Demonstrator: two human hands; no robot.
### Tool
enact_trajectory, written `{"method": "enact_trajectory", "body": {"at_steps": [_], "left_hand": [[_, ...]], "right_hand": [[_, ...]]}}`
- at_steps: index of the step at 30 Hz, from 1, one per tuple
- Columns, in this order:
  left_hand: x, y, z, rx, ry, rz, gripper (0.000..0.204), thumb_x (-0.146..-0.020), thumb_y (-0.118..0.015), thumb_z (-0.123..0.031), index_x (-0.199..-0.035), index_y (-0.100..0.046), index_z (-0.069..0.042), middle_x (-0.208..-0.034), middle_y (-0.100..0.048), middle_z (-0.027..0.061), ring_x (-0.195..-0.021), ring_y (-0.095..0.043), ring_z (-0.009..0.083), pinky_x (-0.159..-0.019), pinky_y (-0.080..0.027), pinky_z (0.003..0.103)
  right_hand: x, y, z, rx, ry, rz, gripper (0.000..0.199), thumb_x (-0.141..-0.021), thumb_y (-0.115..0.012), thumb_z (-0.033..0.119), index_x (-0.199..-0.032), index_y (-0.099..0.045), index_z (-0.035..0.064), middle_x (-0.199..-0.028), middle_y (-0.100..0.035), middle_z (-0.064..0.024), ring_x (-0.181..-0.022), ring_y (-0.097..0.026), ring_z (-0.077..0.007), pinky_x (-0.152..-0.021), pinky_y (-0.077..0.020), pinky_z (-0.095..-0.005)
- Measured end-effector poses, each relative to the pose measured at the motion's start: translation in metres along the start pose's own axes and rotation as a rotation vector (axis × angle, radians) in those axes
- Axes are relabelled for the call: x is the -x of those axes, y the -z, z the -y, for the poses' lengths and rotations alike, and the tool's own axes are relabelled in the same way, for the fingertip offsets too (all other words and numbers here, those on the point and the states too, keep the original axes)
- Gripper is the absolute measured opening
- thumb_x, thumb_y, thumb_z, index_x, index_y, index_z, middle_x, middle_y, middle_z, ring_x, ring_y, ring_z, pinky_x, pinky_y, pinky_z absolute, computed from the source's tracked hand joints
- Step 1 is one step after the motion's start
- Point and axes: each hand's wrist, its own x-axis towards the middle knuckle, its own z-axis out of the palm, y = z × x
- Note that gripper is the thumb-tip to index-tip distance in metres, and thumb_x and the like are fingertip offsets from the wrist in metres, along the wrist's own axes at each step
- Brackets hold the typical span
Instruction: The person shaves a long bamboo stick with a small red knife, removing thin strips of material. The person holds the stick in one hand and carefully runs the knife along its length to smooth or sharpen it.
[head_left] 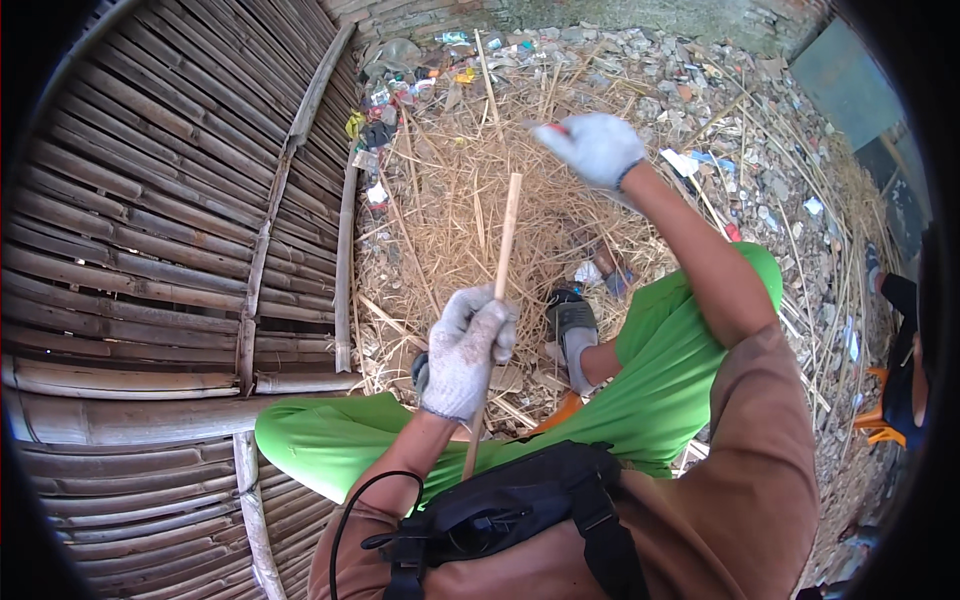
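Up close, gloved left hand (464, 352) fisted tight around 1 bamboo stick (497, 300) held near upright over the lap, gloved right hand (597, 148) raised above, closed on a small red-tipped tool (553, 129), straw litter (470, 190) below, bamboo platform (150, 250) at left, sandal (572, 318) beside.

Head camera looks steeply down — close over the lap (640, 380) and straw-littered ground (470, 200)

The ground (800, 200) is bare dirt and rubble, with a thick heap of dry straw (470, 200) spread over the middle. Bits of plastic litter (400, 90) lie along its far edge, and what looks like a bamboo platform (150, 230) sits just beside the straw.
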Motion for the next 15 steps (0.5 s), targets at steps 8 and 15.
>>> {"method": "enact_trajectory", "body": {"at_steps": [8, 15], "left_hand": [[-0.016, 0.012, -0.002, 0.008, -0.044, -0.103, 0.021, -0.109, -0.068, -0.010, -0.126, -0.063, 0.000, -0.099, -0.072, 0.0088, -0.073, -0.063, 0.0106, -0.060, -0.049, 0.025], [-0.012, 0.011, 0.001, -0.044, -0.030, -0.128, 0.024, -0.110, -0.067, -0.012, -0.130, -0.063, 0.000, -0.099, -0.071, 0.0068, -0.074, -0.063, 0.0094, -0.062, -0.050, 0.024]], "right_hand": [[0.037, -0.005, 0.067, -0.185, 0.188, 0.127, 0.074, -0.107, -0.046, 0.074, -0.103, -0.080, 0.0087, -0.089, -0.076, -0.0244, -0.088, -0.076, -0.0444, -0.079, -0.0589, -0.0564], [0.041, -0.007, 0.078, -0.133, 0.259, 0.166, 0.079, -0.105, -0.044, 0.078, -0.093, -0.080, 0.0088, -0.088, -0.077, -0.0242, -0.085, -0.076, -0.0452, -0.077, -0.0600, -0.0578]]}}
